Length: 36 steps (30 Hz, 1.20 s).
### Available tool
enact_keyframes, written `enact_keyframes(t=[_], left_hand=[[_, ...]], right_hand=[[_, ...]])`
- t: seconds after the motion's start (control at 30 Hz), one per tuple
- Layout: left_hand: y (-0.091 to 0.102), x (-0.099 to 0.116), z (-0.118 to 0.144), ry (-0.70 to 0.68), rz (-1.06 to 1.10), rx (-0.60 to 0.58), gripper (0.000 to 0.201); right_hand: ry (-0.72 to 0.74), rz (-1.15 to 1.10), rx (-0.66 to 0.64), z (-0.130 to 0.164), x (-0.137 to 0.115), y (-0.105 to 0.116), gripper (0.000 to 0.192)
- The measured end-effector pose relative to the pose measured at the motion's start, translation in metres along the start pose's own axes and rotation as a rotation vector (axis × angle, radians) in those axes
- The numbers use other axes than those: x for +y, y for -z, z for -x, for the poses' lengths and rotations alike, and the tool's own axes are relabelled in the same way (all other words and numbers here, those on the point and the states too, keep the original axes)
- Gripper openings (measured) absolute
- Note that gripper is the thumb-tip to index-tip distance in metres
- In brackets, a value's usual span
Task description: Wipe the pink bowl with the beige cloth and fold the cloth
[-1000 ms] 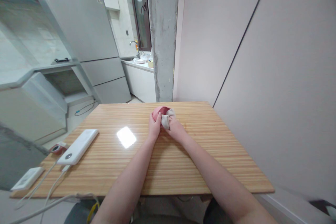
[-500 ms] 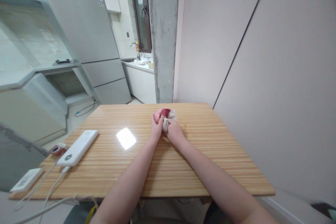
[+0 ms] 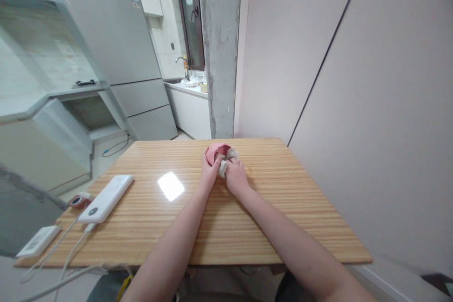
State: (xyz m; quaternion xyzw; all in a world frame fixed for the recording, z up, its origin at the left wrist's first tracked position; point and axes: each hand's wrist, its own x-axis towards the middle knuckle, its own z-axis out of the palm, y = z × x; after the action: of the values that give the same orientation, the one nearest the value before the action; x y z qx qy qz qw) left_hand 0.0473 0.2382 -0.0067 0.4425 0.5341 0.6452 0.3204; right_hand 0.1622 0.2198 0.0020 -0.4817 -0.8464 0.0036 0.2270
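2 bare forearms reach from the near edge of the wooden table (image 3: 247, 226) toward its far edge. At the near left corner lie a small white box (image 3: 37, 240) and white cables (image 3: 67, 257), the cables running to a long white power bank (image 3: 106, 198) just beyond. Beside the power bank, at the left edge, sits a small red and white gadget (image 3: 78, 200). No writing on any of these can be read.

Near the middle of the far edge, the left hand (image 3: 209, 172) curls around the left side of a small pink bowl (image 3: 214, 151), fingers closed on its wall. The right hand (image 3: 236, 177) touches it from the right, fingers bunched tight on a crumpled white cloth (image 3: 226, 163) pressed against the bowl's rim and into its mouth.

Beyond the table stand a grey concrete pillar (image 3: 220, 47), a pale fridge (image 3: 113, 47) with a blue-edged sticker too small to read, and a counter with a tap (image 3: 182, 63).
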Motion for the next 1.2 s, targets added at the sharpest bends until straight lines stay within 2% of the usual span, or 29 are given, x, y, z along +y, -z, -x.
enact_keyframes(t=[0.07,0.17,0.3,0.4,0.5,0.6,0.73,0.83,0.9,0.97,1.07,1.2], left_hand=[[-0.003,-0.002,0.001,-0.027,0.006,0.011,0.067],[0.004,0.000,-0.004,-0.065,-0.060,0.037,0.049],[0.019,0.006,-0.014,-0.124,-0.163,-0.058,0.042],[0.016,0.004,-0.013,-0.039,-0.121,-0.045,0.055],[0.004,-0.003,-0.004,0.014,-0.028,-0.012,0.068],[-0.004,-0.007,0.002,-0.017,-0.023,0.018,0.062],[0.004,-0.003,-0.004,-0.059,-0.082,0.053,0.050],[0.015,0.002,-0.009,-0.166,-0.167,-0.054,0.047],[0.016,0.002,-0.008,-0.190,-0.205,-0.131,0.050],[0.012,0.000,-0.004,-0.165,-0.201,-0.134,0.058],[-0.001,-0.006,0.003,-0.112,-0.127,-0.066,0.071],[-0.006,-0.006,0.005,0.037,-0.061,0.019,0.062]], right_hand=[[0.007,-0.011,0.000,0.000,0.001,-0.002,0.026],[0.098,-0.019,-0.018,-0.003,0.008,-0.001,0.026],[0.229,-0.013,-0.047,-0.008,0.019,0.003,0.018],[0.199,-0.003,-0.038,-0.007,0.019,0.004,0.019],[0.098,-0.036,-0.005,-0.004,0.015,0.001,0.021],[0.050,-0.108,0.025,-0.003,0.013,-0.003,0.026],[0.136,-0.165,0.004,-0.007,0.017,-0.005,0.030],[0.183,-0.111,0.000,-0.009,0.020,-0.005,0.020],[0.146,-0.079,0.008,-0.009,0.020,-0.005,0.019],[0.078,-0.070,0.016,-0.007,0.019,-0.006,0.021],[0.005,-0.076,0.014,-0.005,0.018,-0.006,0.023],[0.070,-0.107,-0.017,-0.005,0.019,-0.004,0.029]])
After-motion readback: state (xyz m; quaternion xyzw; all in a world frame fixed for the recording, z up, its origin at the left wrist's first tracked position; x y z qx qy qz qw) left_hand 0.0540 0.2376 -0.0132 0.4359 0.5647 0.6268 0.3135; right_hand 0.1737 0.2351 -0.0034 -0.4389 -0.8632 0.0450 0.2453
